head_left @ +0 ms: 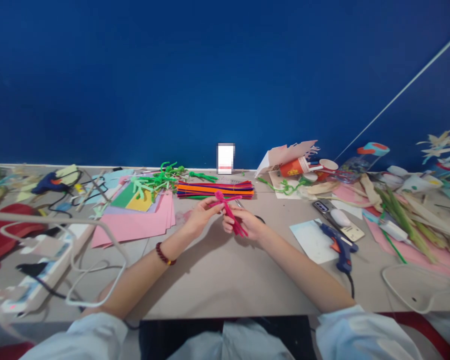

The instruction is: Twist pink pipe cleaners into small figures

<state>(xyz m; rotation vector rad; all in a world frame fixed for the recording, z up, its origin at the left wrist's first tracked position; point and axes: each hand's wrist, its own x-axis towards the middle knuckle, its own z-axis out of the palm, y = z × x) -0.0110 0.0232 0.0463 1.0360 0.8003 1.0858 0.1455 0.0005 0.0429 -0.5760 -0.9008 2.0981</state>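
Observation:
Both hands hold a small figure of pink pipe cleaners [230,216] above the middle of the table. Its top is a rounded loop, with a strand out to the right and several ends hanging below. My left hand [203,214] pinches it near the upper loop. Around its lower strands the fingers of my right hand [245,224] are closed. Just behind the hands lies a bundle of coloured pipe cleaners [210,189] in orange, red, purple and green. Bent green pipe cleaners [161,177] are heaped to the left of that bundle.
Pink paper sheets [135,227] lie left, beside a white power strip [45,275] with cables. On the right are a blue glue gun [337,242], a phone [322,207], paper cups [294,167] and dried leaves [408,217]. A blue wall [225,75] closes off the back.

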